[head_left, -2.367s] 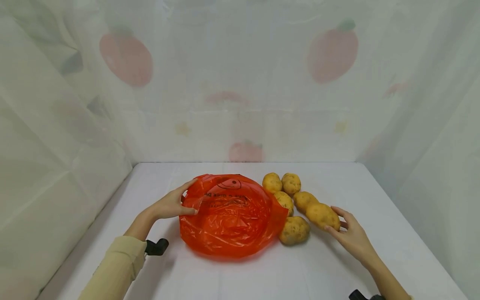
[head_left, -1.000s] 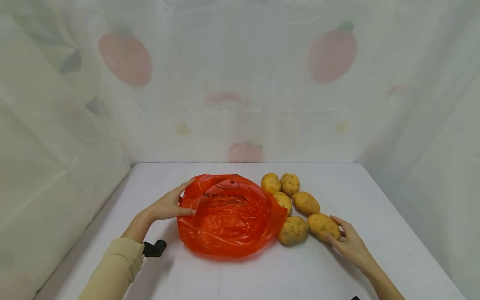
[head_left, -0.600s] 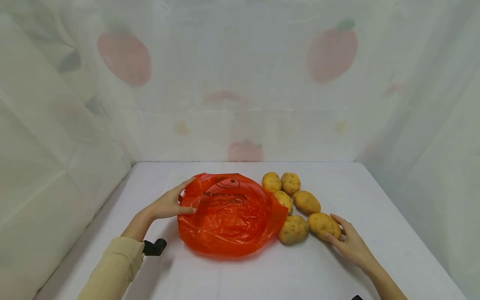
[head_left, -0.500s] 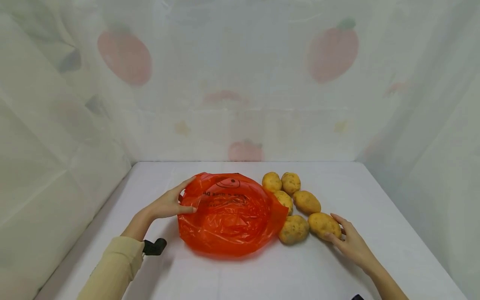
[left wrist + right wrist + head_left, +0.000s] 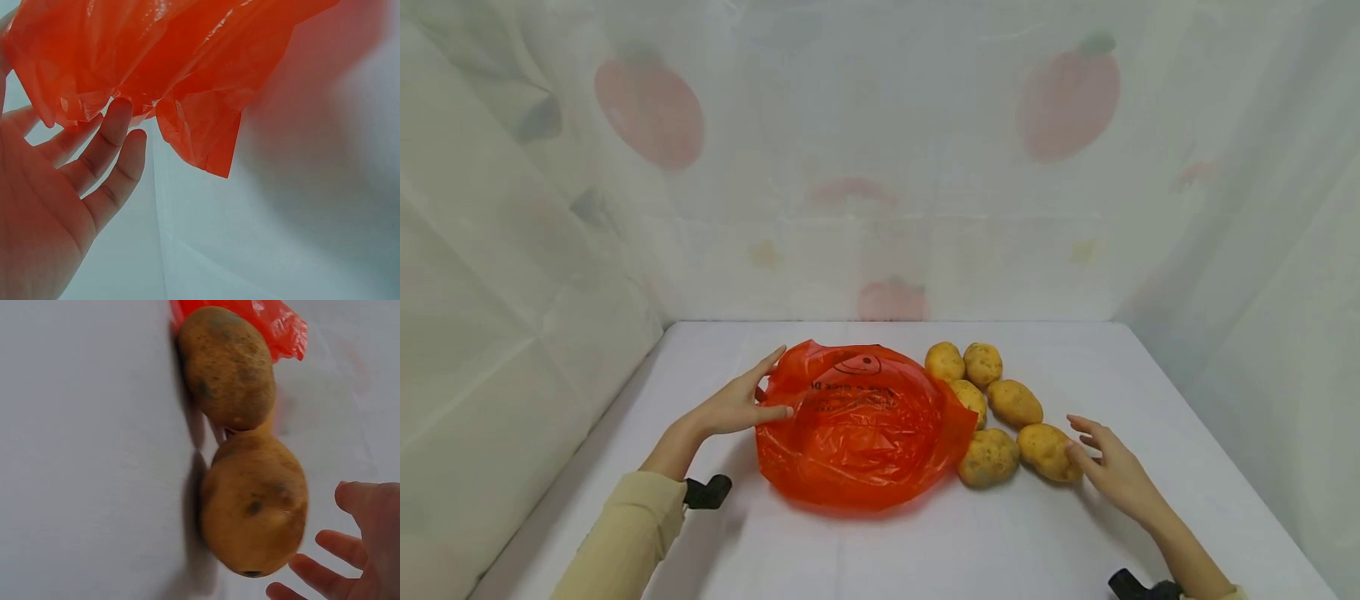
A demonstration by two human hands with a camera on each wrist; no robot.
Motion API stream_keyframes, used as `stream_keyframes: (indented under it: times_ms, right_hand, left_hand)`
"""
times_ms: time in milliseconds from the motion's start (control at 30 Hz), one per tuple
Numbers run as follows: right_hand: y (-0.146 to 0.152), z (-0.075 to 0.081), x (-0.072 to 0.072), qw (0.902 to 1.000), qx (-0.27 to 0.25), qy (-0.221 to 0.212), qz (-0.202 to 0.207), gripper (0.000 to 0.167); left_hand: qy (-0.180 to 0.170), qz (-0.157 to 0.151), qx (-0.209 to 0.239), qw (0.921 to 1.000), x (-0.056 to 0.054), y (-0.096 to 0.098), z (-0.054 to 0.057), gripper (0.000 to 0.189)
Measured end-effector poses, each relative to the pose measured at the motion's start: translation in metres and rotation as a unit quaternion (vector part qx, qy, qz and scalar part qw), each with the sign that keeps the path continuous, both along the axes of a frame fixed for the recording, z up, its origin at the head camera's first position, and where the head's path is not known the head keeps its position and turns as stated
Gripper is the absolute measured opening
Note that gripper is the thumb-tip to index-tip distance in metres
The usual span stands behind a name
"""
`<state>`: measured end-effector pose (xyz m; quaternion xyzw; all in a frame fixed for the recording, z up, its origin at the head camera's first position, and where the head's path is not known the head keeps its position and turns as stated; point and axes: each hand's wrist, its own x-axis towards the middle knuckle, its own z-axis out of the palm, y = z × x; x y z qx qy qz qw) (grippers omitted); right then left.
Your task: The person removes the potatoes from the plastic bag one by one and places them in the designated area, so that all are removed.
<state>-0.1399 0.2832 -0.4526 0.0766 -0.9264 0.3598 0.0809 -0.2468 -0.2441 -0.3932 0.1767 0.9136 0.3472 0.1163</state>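
Note:
A thin red plastic bag (image 5: 865,442) with black print lies on the white table, its mouth edge toward the potatoes. My left hand (image 5: 730,408) is at the bag's left side, thumb and fingers spread apart; in the left wrist view the loosely bent fingers (image 5: 112,134) touch the bag's crumpled edge. The nearest potato (image 5: 1045,452) rests on the table, beside another large potato (image 5: 988,458). Just right of that nearest potato is my right hand (image 5: 1112,475), fingers parted and holding nothing; the right wrist view has a gap between fingers and potato.
Several more potatoes are grouped right of the bag, including one oval potato (image 5: 1015,403) and two potatoes at the back, one of them (image 5: 982,364) rightmost. Behind the white table (image 5: 925,550) hangs a pale curtain (image 5: 955,167) with faded fruit prints.
The right hand set its potato down at the front right of the group, then let go and drew back slightly right. The left hand's fingers have spread wider at the bag's edge.

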Motion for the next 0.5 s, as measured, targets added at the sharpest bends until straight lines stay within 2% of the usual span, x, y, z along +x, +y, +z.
stream_keyframes:
  times_ms: [300, 500]
  right_hand:
    - [0.001, 0.025, -0.01, 0.9945, 0.033, 0.099, -0.004, 0.037]
    - [-0.001, 0.037, -0.018, 0.991, 0.049, 0.123, 0.017, 0.034]
  left_hand:
    - [0.024, 0.003, -0.012, 0.9996, 0.002, -0.005, 0.003, 0.088]
    - [0.047, 0.005, -0.016, 0.9988, 0.002, -0.008, 0.004, 0.087]
